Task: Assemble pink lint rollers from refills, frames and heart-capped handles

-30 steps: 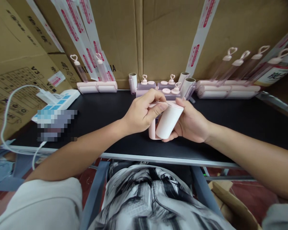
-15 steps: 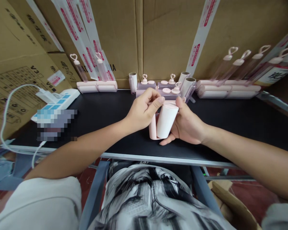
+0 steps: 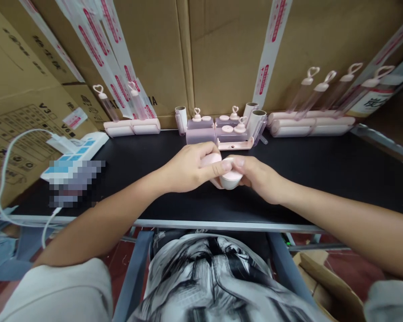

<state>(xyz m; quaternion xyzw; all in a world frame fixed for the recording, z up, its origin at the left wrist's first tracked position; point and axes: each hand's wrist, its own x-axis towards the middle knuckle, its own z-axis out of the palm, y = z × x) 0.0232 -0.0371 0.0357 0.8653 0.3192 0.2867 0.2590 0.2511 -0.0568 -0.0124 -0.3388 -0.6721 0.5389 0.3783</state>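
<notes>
Both my hands meet over the black tabletop around a lint roller (image 3: 231, 181), a white roll with pale pink end and frame. My left hand (image 3: 188, 169) is closed on its pink part, with the thumb laid across the top. On the other side my right hand (image 3: 263, 179) grips the white roll, its thumb near the left thumb. Fingers cover much of the roller. Just beyond the hands stands a pink roller frame (image 3: 235, 146) in front of translucent purple covers (image 3: 201, 136) and several pink heart-topped handles (image 3: 242, 126).
White cardboard-core rolls (image 3: 257, 120) stand behind. Finished-looking lint rollers lie along the back, left (image 3: 132, 128) and right (image 3: 312, 127). A power strip (image 3: 75, 154) with a cable sits at left. Cardboard boxes (image 3: 221, 53) wall the back. The table's front edge (image 3: 201, 226) is near my lap.
The lint roller has tipped from nearly upright so its end now faces me. My left hand has moved lower and wrapped round the pink part. The pink frame behind has come into view.
</notes>
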